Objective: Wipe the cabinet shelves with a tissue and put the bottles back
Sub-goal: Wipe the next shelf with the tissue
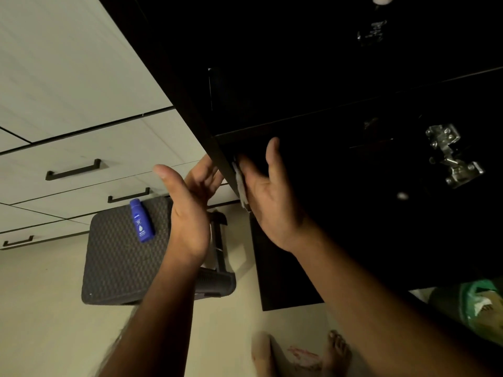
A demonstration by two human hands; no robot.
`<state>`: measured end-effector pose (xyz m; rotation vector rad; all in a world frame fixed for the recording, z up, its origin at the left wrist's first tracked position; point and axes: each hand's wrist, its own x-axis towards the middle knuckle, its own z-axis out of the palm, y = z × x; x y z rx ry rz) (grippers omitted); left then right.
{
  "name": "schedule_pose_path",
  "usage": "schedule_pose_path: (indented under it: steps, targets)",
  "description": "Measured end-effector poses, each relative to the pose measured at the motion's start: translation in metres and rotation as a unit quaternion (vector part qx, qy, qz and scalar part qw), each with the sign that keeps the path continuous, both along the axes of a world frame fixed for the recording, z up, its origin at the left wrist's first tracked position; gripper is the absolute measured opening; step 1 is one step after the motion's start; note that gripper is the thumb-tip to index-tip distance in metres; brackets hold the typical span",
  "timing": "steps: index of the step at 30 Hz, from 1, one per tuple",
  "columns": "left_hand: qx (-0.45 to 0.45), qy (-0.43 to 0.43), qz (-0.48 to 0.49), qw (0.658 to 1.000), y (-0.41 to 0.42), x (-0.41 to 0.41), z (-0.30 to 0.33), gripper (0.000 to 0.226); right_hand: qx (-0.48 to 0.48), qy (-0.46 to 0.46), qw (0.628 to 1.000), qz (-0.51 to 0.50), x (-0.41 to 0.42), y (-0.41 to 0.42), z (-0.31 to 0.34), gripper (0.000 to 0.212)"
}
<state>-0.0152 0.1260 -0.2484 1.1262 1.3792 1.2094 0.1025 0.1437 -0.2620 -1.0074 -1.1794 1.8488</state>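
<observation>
The dark cabinet [326, 104] fills the upper right, and its inside is very dim. My right hand [269, 197] presses a white tissue [241, 186] flat against the inner face of the cabinet's left side panel, just under a shelf edge [299, 119]. My left hand [190, 208] is outside that panel, fingers spread and touching its outer face, holding nothing. A blue bottle [141, 221] lies on its side on a dark woven stool [122, 257] to the left, below my left hand.
Pale drawers with black handles [73, 170] line the left. A metal door hinge [451, 156] is on the cabinet's right side, another higher up [371, 32]. A green bag [479, 306] sits at the lower right. My bare feet [337, 349] stand on the pale floor.
</observation>
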Motion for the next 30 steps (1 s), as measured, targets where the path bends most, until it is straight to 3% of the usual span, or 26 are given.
schedule_pose_path:
  steps: [3,5,9,11,14,18,22,25,27,30]
  targets:
    - [-0.001,0.010,0.005,1.000,0.003,0.000,0.004,0.103,0.009,0.051,0.999,-0.003,0.002,-0.005,-0.001,0.080]
    - [0.007,0.020,0.007,1.000,0.004,0.001,0.007,0.101,0.002,0.038,0.999,-0.032,0.002,-0.004,0.001,0.072]
    - [0.031,0.007,0.030,0.999,0.011,0.008,0.020,0.090,0.120,0.037,0.991,-0.048,0.010,-0.010,0.005,0.060]
    - [0.028,0.004,0.029,0.999,0.014,0.008,0.023,0.092,0.100,0.070,0.991,-0.059,0.001,-0.004,0.020,0.053]
    - [0.017,0.010,0.034,0.999,0.013,0.009,0.020,0.092,0.142,0.047,0.988,0.034,0.007,-0.014,0.020,0.064]
    - [0.017,0.020,0.028,0.999,0.014,0.004,0.018,0.099,0.219,-0.167,0.960,0.047,-0.001,-0.002,0.008,0.078]
    - [0.007,0.007,0.026,1.000,0.013,0.003,0.017,0.097,0.237,-0.168,0.957,0.019,-0.007,0.011,0.029,0.057]
    - [0.014,-0.005,0.033,0.999,0.013,-0.001,0.013,0.097,0.260,-0.211,0.942,0.017,0.000,-0.007,0.026,0.083]
    - [0.014,0.003,0.026,1.000,0.016,-0.005,0.012,0.101,0.203,-0.226,0.951,0.051,0.002,-0.013,0.022,0.088]
    - [0.015,-0.001,0.010,1.000,0.017,-0.007,0.012,0.097,0.152,-0.180,0.971,0.039,-0.002,0.009,0.021,0.065]
